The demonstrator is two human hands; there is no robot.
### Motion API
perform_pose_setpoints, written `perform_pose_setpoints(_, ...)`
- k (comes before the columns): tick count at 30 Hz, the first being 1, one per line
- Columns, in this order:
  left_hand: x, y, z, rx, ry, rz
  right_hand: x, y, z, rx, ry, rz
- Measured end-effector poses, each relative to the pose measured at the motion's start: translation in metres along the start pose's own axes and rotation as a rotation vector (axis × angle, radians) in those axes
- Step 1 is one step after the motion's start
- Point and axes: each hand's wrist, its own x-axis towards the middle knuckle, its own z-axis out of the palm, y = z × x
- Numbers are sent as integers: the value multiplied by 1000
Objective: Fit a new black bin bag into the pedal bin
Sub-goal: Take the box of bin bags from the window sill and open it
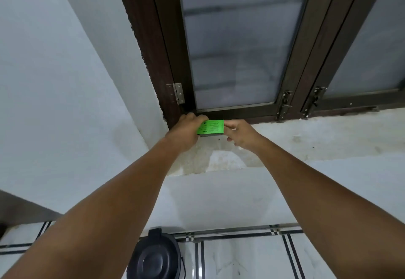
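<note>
Up at the sill edge (pixel 285 134), both hands (pixel 186 131) (pixel 241 134) grip a green box (pixel 210 127).

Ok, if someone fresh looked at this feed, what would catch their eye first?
The bright green box, held at both ends by the left hand and right hand on the window sill. Next, the dark pedal bin, lid closed, on the tiled floor below.

Soft, even daylight through frosted panes; slight blur, wide-angle edge bending.
</note>
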Motion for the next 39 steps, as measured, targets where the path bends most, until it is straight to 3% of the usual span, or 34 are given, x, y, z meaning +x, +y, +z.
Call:
perform_pose_setpoints(5, -9, 6, -21, 88, 47, 42, -6, -6, 4, -137, -19, 14)
perform_pose_setpoints(12, -10, 31, -59, 305, 102, 92, -12, -16, 8, 256, 305, 160)
perform_pose_setpoints(18, -9, 47, -70, 451, 110, 189, -18, -11, 6, 550, 205, 214)
perform_pose_setpoints(23, -9, 48, -74, 434, 65, 180, -18, -12, -2, 612, 221, 249)
perform_pose_setpoints(28, -7, 49, -80, 229, 48, 120, -23, -14, -6, 729, 243, 251)
perform_pose_setpoints(32, -5, 55, -89, -163, 2, 33, -28, -15, -11, 844, 211, 333)
perform_pose_setpoints(36, -6, 68, -100, -645, 88, -102, -30, -11, -18, 969, 57, 421)
perform_pose_setpoints(39, -3, 74, -98, -795, 200, -189, -27, -12, -16, 1002, 36, 425)
